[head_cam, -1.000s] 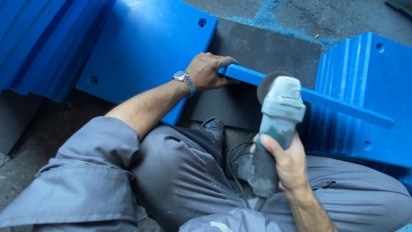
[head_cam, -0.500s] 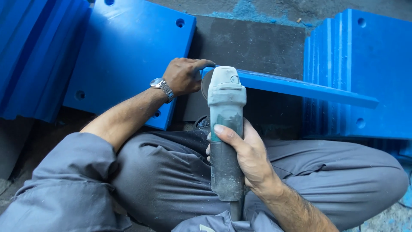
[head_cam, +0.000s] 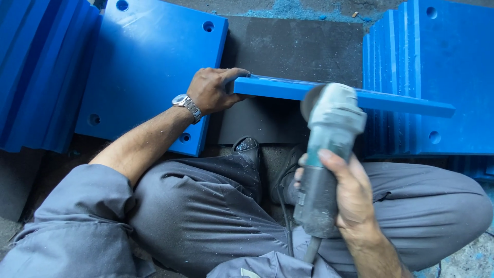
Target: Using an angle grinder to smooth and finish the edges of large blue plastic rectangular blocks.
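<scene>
A thick blue plastic slab stands on its edge across my lap, top edge facing me. My left hand, with a metal wristwatch, grips the slab's left end. My right hand is wrapped around the body of a grey-green angle grinder. The grinder's head and disc sit at the slab's top edge, near its middle. Whether the disc touches the edge I cannot tell. I sit cross-legged in grey trousers, and the grinder's cable runs down between my legs.
A flat blue slab with corner holes lies to the left, beside a leaning stack of blue slabs. More blue slabs with holes stand stacked on the right. A dark mat covers the floor behind the held slab.
My right hand has swung the grinder from upright in front of me to the right, bringing its head onto the slab's top edge. My left hand keeps its hold on the slab's end.
</scene>
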